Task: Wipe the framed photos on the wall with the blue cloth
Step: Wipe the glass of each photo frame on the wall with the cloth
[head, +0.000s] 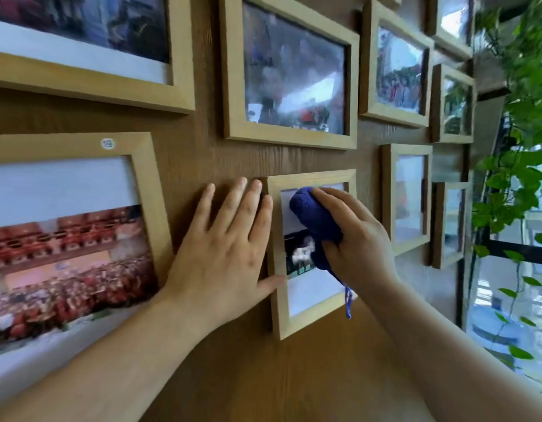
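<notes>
Currently right hand grips the bunched blue cloth, pressed on the glass of the small framed photo low on the wooden wall. Left hand lies flat and open, fingertips touching that frame's left edge.

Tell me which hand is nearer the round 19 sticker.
Left. The left hand lies flat on the wall, right of and below the sticker; the right hand, holding the blue cloth, is farther right.

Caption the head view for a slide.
Right hand presses blue cloth on small framed photo; left hand steadies it.
</notes>
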Demonstrator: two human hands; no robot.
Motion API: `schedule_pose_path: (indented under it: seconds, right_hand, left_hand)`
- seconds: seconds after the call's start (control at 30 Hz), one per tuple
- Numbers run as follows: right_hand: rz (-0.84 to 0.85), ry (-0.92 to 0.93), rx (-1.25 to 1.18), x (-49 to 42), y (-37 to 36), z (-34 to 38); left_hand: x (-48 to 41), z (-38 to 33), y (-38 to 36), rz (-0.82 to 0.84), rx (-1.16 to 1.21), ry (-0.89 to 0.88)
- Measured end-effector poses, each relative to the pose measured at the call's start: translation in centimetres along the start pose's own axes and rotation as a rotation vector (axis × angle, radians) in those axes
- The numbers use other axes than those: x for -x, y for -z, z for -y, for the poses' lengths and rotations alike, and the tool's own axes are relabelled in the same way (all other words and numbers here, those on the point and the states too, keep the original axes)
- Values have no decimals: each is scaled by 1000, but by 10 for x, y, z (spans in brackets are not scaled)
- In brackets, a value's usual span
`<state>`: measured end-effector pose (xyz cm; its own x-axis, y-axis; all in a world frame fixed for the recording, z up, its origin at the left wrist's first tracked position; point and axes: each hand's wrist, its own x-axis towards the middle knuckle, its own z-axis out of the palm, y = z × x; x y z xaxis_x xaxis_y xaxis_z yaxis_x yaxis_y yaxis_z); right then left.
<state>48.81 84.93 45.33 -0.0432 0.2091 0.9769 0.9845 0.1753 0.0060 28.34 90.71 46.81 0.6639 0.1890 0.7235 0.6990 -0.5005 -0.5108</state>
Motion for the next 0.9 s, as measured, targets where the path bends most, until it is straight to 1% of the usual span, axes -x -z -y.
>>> schedule_pose_path:
  seconds: [0.07,0.27,0.47,0.57,0.63,0.8,0.9]
  right_hand:
    - [-3,3,-29,-5,-10,-8]
    - [-26,125,-19,3,-34,-22]
    - [72,263,-25,61,-41,-28]
    - [93,321,-4,63,-39,-36]
    - [67,291,13,45,-37,-40]
    - [-93,77,-11,-13,-23,-46]
    - [-75,26,-6,-4,-27,-40]
  left_hand:
    - [-5,-4,-8,24,-43,19]
    - [-9,-12,-20,43,-81,55]
    - [-8,-11,-20,76,-135,33]
    - [-8,-12,-20,85,-142,36]
    - [-7,-12,-21,79,-137,36]
    - [-7,-12,-22,71,-127,37]
    - [-7,-12,-21,69,-124,42]
